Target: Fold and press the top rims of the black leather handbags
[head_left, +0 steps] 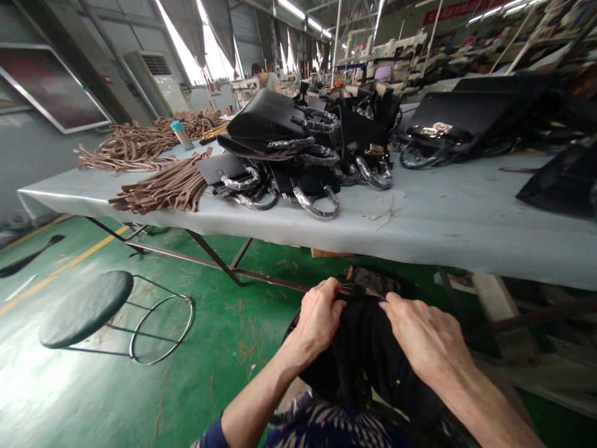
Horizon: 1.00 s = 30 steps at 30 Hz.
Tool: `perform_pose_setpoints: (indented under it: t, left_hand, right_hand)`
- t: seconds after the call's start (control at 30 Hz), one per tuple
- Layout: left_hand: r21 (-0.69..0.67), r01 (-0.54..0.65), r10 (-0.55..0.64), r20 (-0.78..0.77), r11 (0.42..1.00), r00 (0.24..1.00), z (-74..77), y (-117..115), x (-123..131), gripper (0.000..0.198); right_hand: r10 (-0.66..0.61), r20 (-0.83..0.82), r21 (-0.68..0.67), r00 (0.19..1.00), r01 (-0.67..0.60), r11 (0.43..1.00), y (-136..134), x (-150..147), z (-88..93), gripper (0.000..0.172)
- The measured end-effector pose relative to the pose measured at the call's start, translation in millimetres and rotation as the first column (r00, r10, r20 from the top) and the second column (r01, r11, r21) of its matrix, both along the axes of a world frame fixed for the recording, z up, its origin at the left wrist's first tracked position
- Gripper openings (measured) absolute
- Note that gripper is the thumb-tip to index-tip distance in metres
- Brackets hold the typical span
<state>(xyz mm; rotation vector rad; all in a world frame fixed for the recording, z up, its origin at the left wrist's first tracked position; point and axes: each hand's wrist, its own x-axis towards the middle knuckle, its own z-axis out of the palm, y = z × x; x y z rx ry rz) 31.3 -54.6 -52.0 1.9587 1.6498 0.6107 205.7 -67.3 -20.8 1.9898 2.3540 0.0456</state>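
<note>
Gripping what seems a black bag [361, 339], both hands [319, 316] [430, 339] sit apart.

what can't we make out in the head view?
All in the head view:
Right grip: most fingers hidden behind its own back.
Held bag: part hidden by the right forearm.
Far-right bag: cut off by the right edge.
Banner: lettering too small and blurred.

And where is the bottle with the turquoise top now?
In the head view, the bottle is toward the left of the table, beside brown strips and left of the piled black bags.
</note>
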Motion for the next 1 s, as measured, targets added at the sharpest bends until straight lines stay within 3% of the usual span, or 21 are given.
perform_pose_setpoints:
  t: [0.2, 0.47, 0.6, 0.9, 1.0]
  left_hand:
    - [-0.059, -0.041, 0.048, 0.134, 0.997, 0.990, -2.3, -3, -3, 0.021]
    - [-0.016, 0.177, -0.168, 0.242, 0.984, 0.956, 9.3, -1, -11, 0.031]
    - [-0.064, 0.122, -0.108, 0.191, 0.990, 0.976, 10.2, 0, -11, 0.023]
    - [0.112, 0.009, -0.006, -0.021, 0.994, 1.000, -3.9, 6, -8, 0.008]
    - [0.164, 0.005, -0.002, -0.021, 0.986, 1.000, -7.6, 12, -7, 0.001]
  right_hand:
    - [-0.006, -0.006, 0.001, 1.000, 0.006, 1.000, 3, 5, -2.6, 0.024]
    - [-0.006, 0.012, -0.015, 1.000, 0.006, 1.000, 1, 4, -2.5, 0.023]
    - [-0.007, 0.014, -0.024, 1.000, 0.007, 1.000, 1, 4, -1.7, 0.024]
    - [-0.005, -0.017, -0.053, 1.000, 0.004, 0.999, 3, 4, -2.6, 0.023]
    - [0.003, -0.034, -0.047, 0.999, -0.005, 0.999, 2, 5, -4.5, 0.022]
